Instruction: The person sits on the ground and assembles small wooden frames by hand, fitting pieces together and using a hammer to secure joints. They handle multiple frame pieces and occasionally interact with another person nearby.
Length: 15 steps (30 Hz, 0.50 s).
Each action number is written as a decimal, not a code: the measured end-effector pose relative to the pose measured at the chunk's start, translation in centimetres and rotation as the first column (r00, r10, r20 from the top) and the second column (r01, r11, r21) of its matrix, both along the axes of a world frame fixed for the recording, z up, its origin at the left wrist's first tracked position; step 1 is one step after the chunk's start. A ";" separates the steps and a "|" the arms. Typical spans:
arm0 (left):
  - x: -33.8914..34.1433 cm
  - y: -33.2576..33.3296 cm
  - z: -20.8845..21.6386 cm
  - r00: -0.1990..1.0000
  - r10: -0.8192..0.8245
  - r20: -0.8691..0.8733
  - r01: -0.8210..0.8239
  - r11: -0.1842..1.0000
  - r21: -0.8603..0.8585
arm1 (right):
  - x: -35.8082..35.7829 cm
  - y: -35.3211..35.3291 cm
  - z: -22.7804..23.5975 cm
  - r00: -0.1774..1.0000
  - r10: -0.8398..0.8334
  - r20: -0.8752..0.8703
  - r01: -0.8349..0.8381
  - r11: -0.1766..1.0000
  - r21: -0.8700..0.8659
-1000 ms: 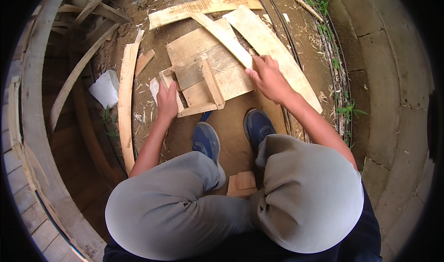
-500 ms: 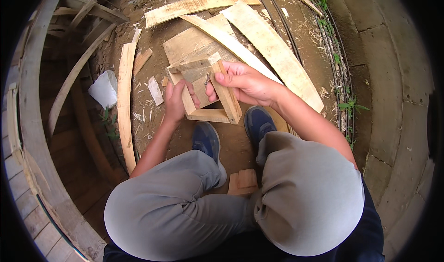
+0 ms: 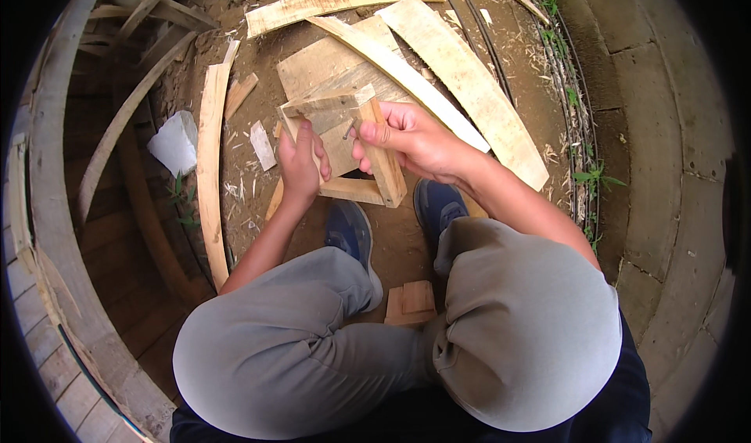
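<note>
Small wooden frame (image 3: 382, 165) held from both sides

The fingers (image 3: 321, 160) of the left hand (image 3: 297, 165) are curled around the frame's left bar. The right hand (image 3: 426, 142) has its thumb and fingers closed on the right bar; a thin, nail-like metal piece (image 3: 348, 130) shows at the fingertips, though whether they pinch it I cannot tell. The frame is tilted, just beyond the two blue shoes (image 3: 349, 230). Behind it, flat boards (image 3: 328, 61) lie on the ground (image 3: 258, 63), with a long pale strip (image 3: 407, 75) across them. A wide plank (image 3: 465, 87) lies to the right, a narrow plank (image 3: 210, 157) to the left. Farther left sits a white block (image 3: 174, 143). Small wood blocks (image 3: 410, 302) lie between the legs.
</note>
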<state>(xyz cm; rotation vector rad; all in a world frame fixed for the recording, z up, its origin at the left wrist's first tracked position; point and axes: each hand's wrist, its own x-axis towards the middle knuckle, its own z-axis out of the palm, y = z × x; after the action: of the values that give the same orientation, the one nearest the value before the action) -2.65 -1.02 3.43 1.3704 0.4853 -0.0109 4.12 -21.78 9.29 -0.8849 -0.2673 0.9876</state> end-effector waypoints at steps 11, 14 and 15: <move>0.2 0.1 0.8 0.999 -0.050 0.011 0.050 0.999 0.004 | 0.4 -1.2 -1.8 0.968 -0.075 -0.239 0.088 0.995 0.045; 0.5 0.8 1.5 0.996 -0.083 0.041 0.085 0.995 -0.058 | 1.1 -1.9 -2.4 0.964 -0.152 -0.219 0.163 0.986 0.029; 0.5 1.1 2.3 0.993 -0.108 0.042 0.109 0.993 -0.043 | 1.3 -1.9 -2.5 0.960 -0.169 -0.223 0.185 0.981 0.055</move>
<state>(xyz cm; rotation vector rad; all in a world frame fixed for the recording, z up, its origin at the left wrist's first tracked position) -2.12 0.06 5.70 1.3490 0.3751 -0.0831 5.45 -23.69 6.83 -0.7121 -0.0374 0.8928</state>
